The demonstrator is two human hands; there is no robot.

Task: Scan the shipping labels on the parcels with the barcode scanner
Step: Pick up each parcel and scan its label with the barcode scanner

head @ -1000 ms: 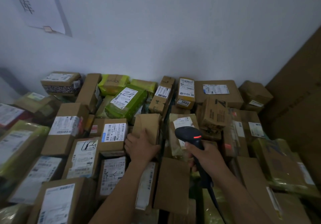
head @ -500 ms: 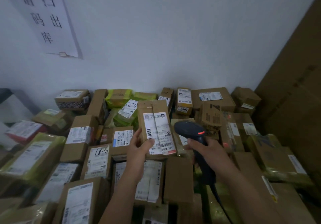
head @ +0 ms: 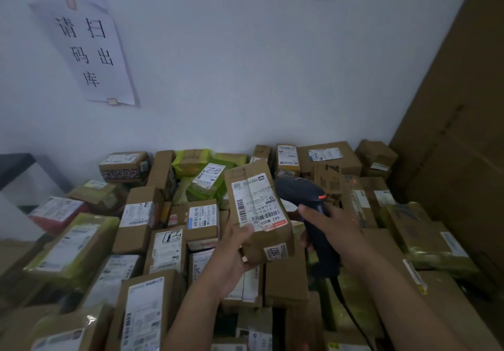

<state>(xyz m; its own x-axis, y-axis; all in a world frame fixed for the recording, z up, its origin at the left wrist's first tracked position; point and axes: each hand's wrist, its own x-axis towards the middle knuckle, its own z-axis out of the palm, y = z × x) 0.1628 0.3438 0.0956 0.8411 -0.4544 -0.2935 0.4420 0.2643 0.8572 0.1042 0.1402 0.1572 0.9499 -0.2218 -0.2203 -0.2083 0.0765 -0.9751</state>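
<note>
Parcel [head: 261, 241] held up over the pile of boxes [head: 137, 220], label [head: 255, 203] facing the camera. Left hand [head: 229, 260] grips its lower end, thumb on the label edge. Right hand [head: 331, 228] wrapped round the scanner [head: 301, 191] handle, scanner head just beside parcel's R edge, red light on. Wall behind w/ paper sign [head: 92, 50].

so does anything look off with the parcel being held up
Slightly. The held parcel is tilted in the left hand, and its shipping label reads upside down to the camera, with a crease running through it. No tears show on the box. The scanner in the right hand sits beside it.
</note>
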